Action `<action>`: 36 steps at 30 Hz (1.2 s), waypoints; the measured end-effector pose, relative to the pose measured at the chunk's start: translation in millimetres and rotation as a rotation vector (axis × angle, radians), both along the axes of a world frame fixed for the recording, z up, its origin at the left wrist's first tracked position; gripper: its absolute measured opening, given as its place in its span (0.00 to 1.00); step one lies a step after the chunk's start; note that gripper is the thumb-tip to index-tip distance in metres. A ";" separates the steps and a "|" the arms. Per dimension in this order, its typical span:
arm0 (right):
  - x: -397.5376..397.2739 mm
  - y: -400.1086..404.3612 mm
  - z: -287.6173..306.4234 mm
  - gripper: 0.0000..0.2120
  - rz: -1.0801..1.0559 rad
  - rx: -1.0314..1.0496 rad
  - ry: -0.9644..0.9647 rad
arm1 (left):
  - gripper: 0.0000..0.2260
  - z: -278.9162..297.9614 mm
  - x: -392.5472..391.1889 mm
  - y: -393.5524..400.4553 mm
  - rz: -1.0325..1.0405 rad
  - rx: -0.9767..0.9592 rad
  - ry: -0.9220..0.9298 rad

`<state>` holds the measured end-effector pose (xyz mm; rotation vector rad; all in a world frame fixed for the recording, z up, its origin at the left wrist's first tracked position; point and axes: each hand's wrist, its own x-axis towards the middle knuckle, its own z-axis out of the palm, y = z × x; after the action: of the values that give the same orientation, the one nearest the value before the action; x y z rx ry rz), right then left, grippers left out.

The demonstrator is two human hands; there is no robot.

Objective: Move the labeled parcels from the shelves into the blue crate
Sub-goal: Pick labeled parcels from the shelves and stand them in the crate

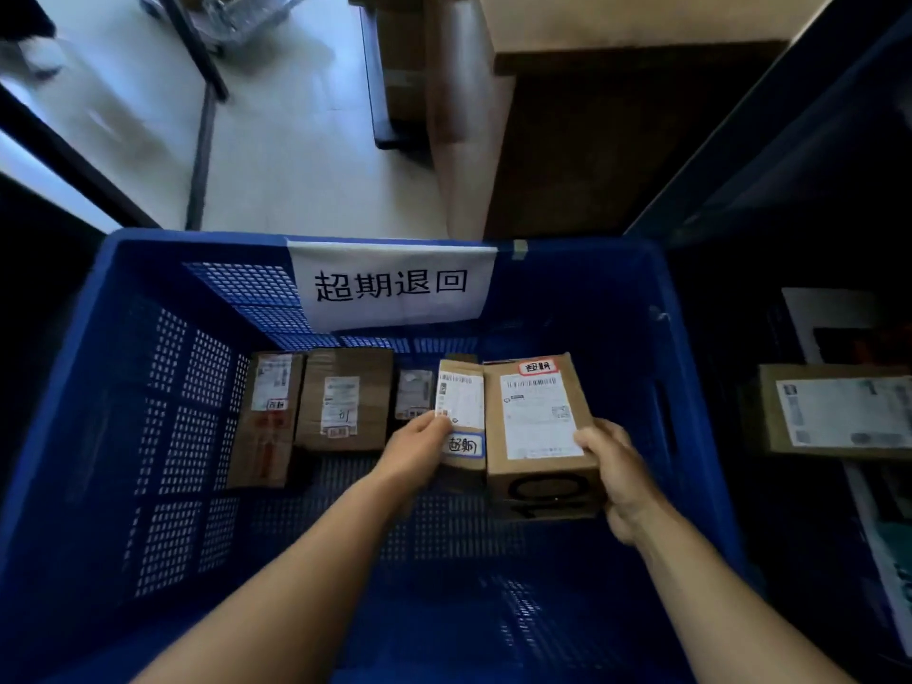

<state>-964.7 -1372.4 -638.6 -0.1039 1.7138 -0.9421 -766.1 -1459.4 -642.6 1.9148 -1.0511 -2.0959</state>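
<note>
Blue crate (74, 412) around both hands is perforated moulded plastic with slight sheen, parcels (540, 427) in the hands are matt brown cardboard with white paper labels, paper sign (395, 283) taped beyond the fingertips.

Your blue crate (123, 387) with perforated grid walls, white sign (395, 283) lettered black, brown parcels (538, 427) under white labels

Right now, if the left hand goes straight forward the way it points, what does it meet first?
The left hand already touches the narrow parcel; beyond it, probably the blue crate's far wall, though depth is unclear.
</note>
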 end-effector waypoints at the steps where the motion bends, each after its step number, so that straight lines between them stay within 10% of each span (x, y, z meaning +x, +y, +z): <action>1: -5.9 -1.5 -9.8 0.17 0.017 0.006 0.001 | 0.09 -13.1 -5.2 0.9 0.001 0.008 -0.007; 36: -74.0 -61.5 -365.3 0.18 -0.024 0.074 0.468 | 0.16 -364.1 -117.8 -55.2 -0.119 -0.155 -0.149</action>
<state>-1038.8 -1433.8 -1004.0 -0.2732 2.1815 -0.9182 -883.8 -1514.6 -1006.8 2.0028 -1.3470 -1.8881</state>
